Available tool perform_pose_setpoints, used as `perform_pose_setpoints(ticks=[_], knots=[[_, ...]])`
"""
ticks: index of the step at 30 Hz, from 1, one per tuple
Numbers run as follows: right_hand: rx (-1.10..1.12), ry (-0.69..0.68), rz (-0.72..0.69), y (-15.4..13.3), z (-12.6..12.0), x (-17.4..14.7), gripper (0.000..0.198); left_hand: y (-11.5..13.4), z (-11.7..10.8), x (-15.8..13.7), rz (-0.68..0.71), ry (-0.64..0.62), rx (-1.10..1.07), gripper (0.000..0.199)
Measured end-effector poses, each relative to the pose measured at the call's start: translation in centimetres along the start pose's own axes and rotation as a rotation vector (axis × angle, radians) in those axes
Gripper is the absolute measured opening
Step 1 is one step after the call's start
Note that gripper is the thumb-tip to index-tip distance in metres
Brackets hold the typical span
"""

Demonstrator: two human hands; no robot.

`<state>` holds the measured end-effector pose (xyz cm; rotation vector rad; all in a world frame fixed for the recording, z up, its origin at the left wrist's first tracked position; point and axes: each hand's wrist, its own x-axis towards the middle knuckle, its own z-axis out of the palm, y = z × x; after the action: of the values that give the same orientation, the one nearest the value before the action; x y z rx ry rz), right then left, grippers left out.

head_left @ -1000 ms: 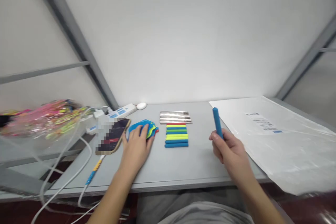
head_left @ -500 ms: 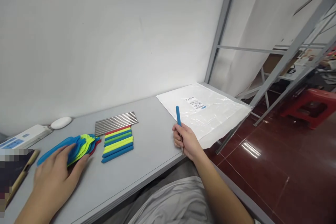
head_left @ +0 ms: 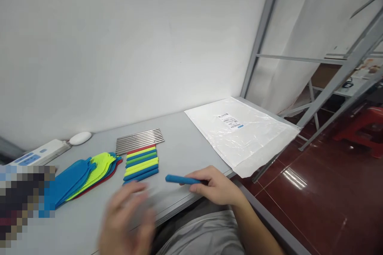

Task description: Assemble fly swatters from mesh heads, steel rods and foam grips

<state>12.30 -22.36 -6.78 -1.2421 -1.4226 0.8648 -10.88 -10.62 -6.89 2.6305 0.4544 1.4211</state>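
Observation:
My right hand [head_left: 214, 185] grips a blue plastic handle [head_left: 181, 179], which lies almost level with its free end pointing left. My left hand [head_left: 127, 219], smeared by motion, is near the front of the table with fingers apart and nothing visible in them. Beyond it lies a row of handle sticks [head_left: 142, 163] in blue, yellow, green and red. Several shiny metal rods [head_left: 139, 140] are lined up behind that row. Flat fly swatter heads [head_left: 70, 177] in blue, yellow and red overlap in a pile to the left.
A white plastic mailing bag [head_left: 239, 139] with a label covers the table's right end. At the left are a white power strip [head_left: 44, 153], a white oval object [head_left: 80, 138] and a pixelated dark item [head_left: 24, 203]. A red stool [head_left: 362, 127] stands on the floor at right.
My left hand has left the swatter heads and moved right, toward the front edge. My right hand has tipped the blue handle from upright to nearly level, its end now pointing left.

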Motion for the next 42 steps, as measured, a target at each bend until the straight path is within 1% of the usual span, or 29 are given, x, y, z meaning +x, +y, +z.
perform_pose_setpoints(ticks=[1,3,5,7,9,11,13,15,17,19,21,23,25,27,31,35,39,42], knots=[[-0.026,-0.032,-0.003,-0.2,0.1,0.0,0.029,1.7,1.3,-0.3,0.096,-0.07,-0.052,0.043],[-0.064,-0.07,0.003,-0.7,0.4,0.0,0.029,4.1,3.6,-0.8,0.142,-0.175,-0.118,0.046],[-0.125,-0.101,0.019,-0.9,0.5,0.0,0.027,4.9,5.0,-1.0,0.132,-0.179,-0.083,0.047],[-0.231,-0.121,0.039,-1.1,0.5,0.1,0.025,4.5,5.3,-0.8,0.081,-0.191,0.032,0.047],[-0.334,-0.127,0.045,-1.1,0.4,0.3,0.024,3.3,4.7,-0.1,0.038,-0.254,0.153,0.042],[-0.394,-0.144,0.035,-1.0,0.3,0.8,0.027,1.8,3.5,0.8,0.036,-0.318,0.211,0.03],[-0.387,-0.198,0.044,-0.8,0.1,1.6,0.031,0.4,2.2,1.3,0.021,-0.351,0.214,0.017],[-0.332,-0.267,0.09,-0.5,0.0,2.6,0.027,-0.5,1.2,1.2,-0.006,-0.398,0.177,0.013],[-0.272,-0.29,0.147,-0.3,0.0,3.5,0.02,-0.8,0.4,0.8,-0.059,-0.449,0.124,0.015],[-0.252,-0.262,0.177,-0.2,0.2,3.8,0.018,-0.7,0.0,0.4,-0.142,-0.492,0.071,0.02],[-0.27,-0.218,0.167,-0.1,0.4,3.7,0.019,-0.5,-0.1,0.4,-0.235,-0.542,0.009,0.025],[-0.288,-0.185,0.139,0.0,0.6,3.3,0.019,-0.3,-0.2,0.7,-0.327,-0.576,-0.057,0.027],[-0.294,-0.17,0.118,0.2,0.7,2.9,0.019,-0.2,-0.3,1.0,-0.409,-0.569,-0.119,0.025],[-0.298,-0.161,0.108,0.2,0.8,2.6,0.018,-0.2,-0.5,1.2,-0.476,-0.534,-0.167,0.023],[-0.305,-0.126,0.091,0.1,0.7,2.5,0.018,-0.4,-0.6,1.1,-0.572,-0.48,-0.189,0.026],[-0.365,-0.117,0.075,-0.1,0.7,2.6,0.018,-0.6,-0.6,1.0,-0.58,-0.465,-0.189,0.023],[-0.443,-0.142,0.066,-0.1,0.6,2.6,0.018,-0.3,-0.8,1.5,-0.573,-0.493,-0.183,0.019],[-0.452,-0.147,0.059,-0.2,0.6,2.7,0.019,0.0,-0.9,1.8,-0.563,-0.516,-0.174,0.019]])
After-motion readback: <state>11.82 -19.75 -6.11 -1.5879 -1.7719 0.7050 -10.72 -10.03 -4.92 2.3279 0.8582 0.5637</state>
